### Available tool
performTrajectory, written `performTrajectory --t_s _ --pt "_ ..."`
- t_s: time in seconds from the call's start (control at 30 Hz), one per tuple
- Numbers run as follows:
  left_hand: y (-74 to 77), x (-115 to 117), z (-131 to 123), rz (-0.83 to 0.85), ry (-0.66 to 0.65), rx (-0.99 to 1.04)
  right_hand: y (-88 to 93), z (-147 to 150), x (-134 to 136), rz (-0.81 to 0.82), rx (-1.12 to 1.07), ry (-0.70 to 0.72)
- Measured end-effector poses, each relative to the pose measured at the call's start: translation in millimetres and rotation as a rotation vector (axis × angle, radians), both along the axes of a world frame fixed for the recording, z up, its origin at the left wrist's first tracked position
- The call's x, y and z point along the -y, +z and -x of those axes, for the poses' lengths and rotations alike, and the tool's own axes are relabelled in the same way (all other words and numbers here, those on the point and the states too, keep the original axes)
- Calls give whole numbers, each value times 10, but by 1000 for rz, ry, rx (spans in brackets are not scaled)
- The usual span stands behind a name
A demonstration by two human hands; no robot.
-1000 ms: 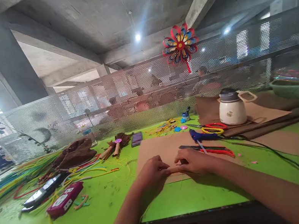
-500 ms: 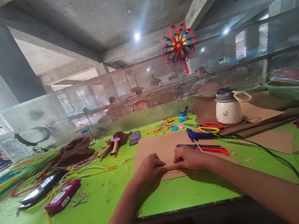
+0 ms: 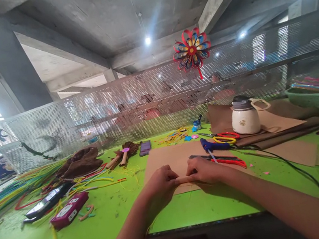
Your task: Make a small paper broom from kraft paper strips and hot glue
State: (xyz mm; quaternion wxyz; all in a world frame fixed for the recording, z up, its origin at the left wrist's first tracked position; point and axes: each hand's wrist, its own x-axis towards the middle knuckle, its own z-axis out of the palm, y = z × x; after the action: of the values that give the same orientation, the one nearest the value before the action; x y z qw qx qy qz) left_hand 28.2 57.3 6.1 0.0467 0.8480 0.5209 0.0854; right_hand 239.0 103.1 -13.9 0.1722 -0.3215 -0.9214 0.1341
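A narrow rolled strip of brown paper (image 3: 184,179) is pinched at its two ends between my hands. My left hand (image 3: 160,182) has its fingers closed on the left end, and my right hand (image 3: 206,169) closes on the right end. Under both hands a larger sheet of brown paper (image 3: 166,157) lies flat on the green table (image 3: 128,220). Just past my right hand are a blue glue gun (image 3: 213,144) and a red-handled cutting tool (image 3: 231,160), partly covered by that hand. My fingers hide much of the strip.
Scissors (image 3: 224,137) and a cream thermos jug (image 3: 244,119) stand beyond on the right. At left are a phone (image 3: 48,200), a purple power strip (image 3: 69,210), coloured cords and brown paper pieces. A perforated metal screen (image 3: 135,119) runs behind the table.
The whole view has shifted slightly, with the background sitting a little further right and lower. Both hands keep the same pinch on the paper strip, with hardly any movement.
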Motion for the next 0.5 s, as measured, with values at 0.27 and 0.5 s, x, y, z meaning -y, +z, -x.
performTrajectory --t_s 0.27,0.5 --pt "258 -223 -206 68 -41 -204 -12 3 -6 -17 -10 13" --pt "221 -269 -182 119 -38 -177 29 -10 22 -25 -3 16"
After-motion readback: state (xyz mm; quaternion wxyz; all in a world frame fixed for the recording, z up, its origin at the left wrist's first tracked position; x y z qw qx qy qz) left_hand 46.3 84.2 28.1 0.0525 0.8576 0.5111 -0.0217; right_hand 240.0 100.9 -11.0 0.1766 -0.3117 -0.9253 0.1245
